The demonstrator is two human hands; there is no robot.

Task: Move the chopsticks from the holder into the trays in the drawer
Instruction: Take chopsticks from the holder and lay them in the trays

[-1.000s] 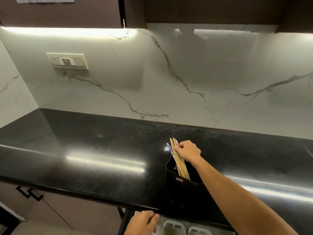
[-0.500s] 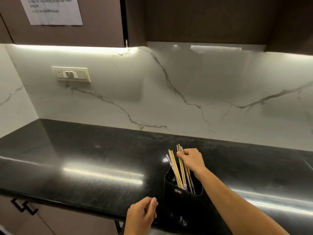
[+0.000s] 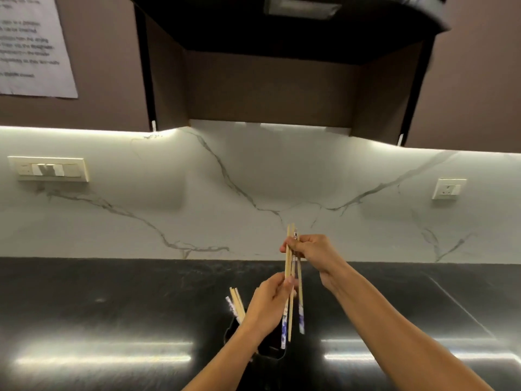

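Observation:
A small bunch of chopsticks, some plain wood and some with blue-and-white patterned ends, hangs upright above the black holder. My right hand grips the bunch near its top. My left hand is closed around the same bunch lower down, in front of the holder. Several more chopsticks still stand in the holder, leaning left. The holder sits on the black countertop near its front edge and is partly hidden by my left forearm. The drawer and its trays are out of view.
A white marble backsplash runs behind the counter, with a switch plate at left and a socket at right. Dark upper cabinets and a hood hang overhead. A printed paper sheet is stuck on the left cabinet.
My right hand has lifted a bunch of chopsticks up out of the holder. My left hand rose from the counter edge and closed on the bunch. The camera tilted upward.

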